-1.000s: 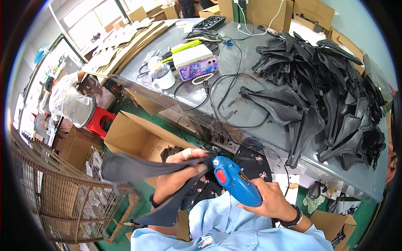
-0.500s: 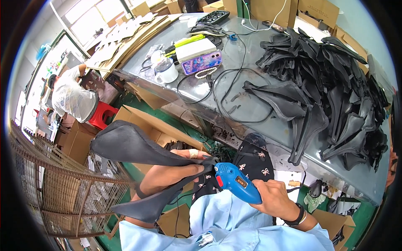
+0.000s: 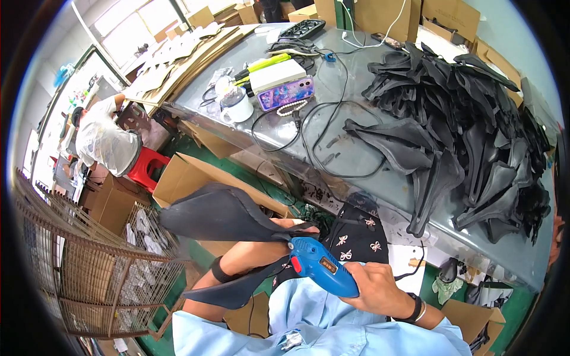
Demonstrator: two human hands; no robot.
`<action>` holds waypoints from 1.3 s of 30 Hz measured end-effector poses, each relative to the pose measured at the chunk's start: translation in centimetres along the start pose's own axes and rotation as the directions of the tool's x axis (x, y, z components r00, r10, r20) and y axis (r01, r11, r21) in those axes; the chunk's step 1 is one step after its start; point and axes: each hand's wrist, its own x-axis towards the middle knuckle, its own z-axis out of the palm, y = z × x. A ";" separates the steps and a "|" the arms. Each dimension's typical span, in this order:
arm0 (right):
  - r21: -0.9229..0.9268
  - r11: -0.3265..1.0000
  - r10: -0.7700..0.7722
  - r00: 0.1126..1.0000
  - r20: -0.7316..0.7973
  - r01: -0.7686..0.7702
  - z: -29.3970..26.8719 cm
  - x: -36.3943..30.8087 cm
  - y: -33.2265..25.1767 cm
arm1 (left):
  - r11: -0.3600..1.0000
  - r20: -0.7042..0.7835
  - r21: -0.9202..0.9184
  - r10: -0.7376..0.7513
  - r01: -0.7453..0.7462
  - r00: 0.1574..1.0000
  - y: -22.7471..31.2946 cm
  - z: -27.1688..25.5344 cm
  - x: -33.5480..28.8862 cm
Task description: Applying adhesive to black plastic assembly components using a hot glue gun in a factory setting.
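My left hand [image 3: 270, 250] is closed on a black moulded piece shaped like a bicycle saddle cover [image 3: 217, 215], near its narrow end. One broad wing sticks out above my forearm and a second, lower wing [image 3: 234, 291] below it. In my right hand [image 3: 383, 292] is a blue handheld power tool [image 3: 325, 267] with a red button and a small display, my fingers wrapped round its rear. Its front meets the narrow end of the black piece; the working tip is hidden there, along with some left fingertips.
A grey-topped table [image 3: 285, 133] carries a heap of similar black pieces [image 3: 451, 101], looped cable, a white mug [image 3: 237, 107] and a purple-cased phone [image 3: 286, 94]. An open carton [image 3: 184, 178] and a wire cage [image 3: 107, 273] stand left. Someone sits on a red stool [image 3: 145, 166].
The black piece has shifted right and slightly down with my left hand. My right hand has brought the tool left and a little lower, still against the piece's narrow end.
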 end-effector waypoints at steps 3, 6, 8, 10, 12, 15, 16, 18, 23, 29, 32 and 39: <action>0.025 0.999 0.024 0.999 -0.022 -0.024 0.8 -0.2 0.3 | 0.979 -0.233 0.176 0.143 -0.103 0.962 0.1 0.5 -0.1; -0.011 0.996 0.092 0.995 -0.039 -0.093 0.9 -0.3 0.8 | 0.901 -0.170 0.367 0.308 -0.230 0.936 6.5 -0.6 -0.9; -0.046 0.993 0.104 0.994 -0.034 -0.105 0.8 -0.2 1.0 | 0.907 -0.411 0.123 0.417 -0.403 0.811 6.5 1.0 -0.9; -0.058 0.993 0.098 0.995 -0.019 -0.098 0.9 -0.3 1.1 | 0.830 -0.706 -0.054 0.362 -0.556 0.609 5.4 1.6 -1.0; -0.048 0.994 0.093 0.995 -0.020 -0.094 1.1 -0.2 1.0 | 0.806 -0.761 -0.012 0.377 -0.592 0.528 4.1 2.3 -0.7; -0.014 0.993 0.116 0.993 -0.012 -0.116 1.1 -0.1 0.6 | 0.774 -0.789 0.012 0.396 -0.633 0.469 3.2 2.9 -0.6; 0.010 0.992 0.129 0.992 0.000 -0.129 1.1 0.0 0.5 | 0.767 -0.797 0.000 0.388 -0.642 0.463 2.9 3.1 -0.4; 0.028 0.987 0.155 0.988 0.015 -0.155 1.1 0.1 0.2 | 0.766 -0.800 0.016 0.395 -0.642 0.452 2.1 3.3 -0.2; 0.107 0.979 0.175 0.984 0.014 -0.175 1.0 0.4 -0.3 | 0.723 -0.824 0.005 0.394 -0.691 0.406 2.1 5.1 0.3; 0.245 0.953 0.188 0.982 -0.018 -0.178 0.9 1.0 -1.0 | 0.691 -0.847 -0.055 0.349 -0.720 0.400 1.3 6.4 0.7; 0.232 0.939 0.255 0.967 0.029 -0.255 1.0 1.2 -1.3 | 0.700 -0.838 -0.048 0.360 -0.712 0.411 1.1 6.7 0.8; 0.032 0.988 0.157 0.981 -0.111 -0.154 1.5 1.0 -0.8 | 0.780 -0.814 -0.036 0.339 -0.624 0.471 2.1 6.8 0.4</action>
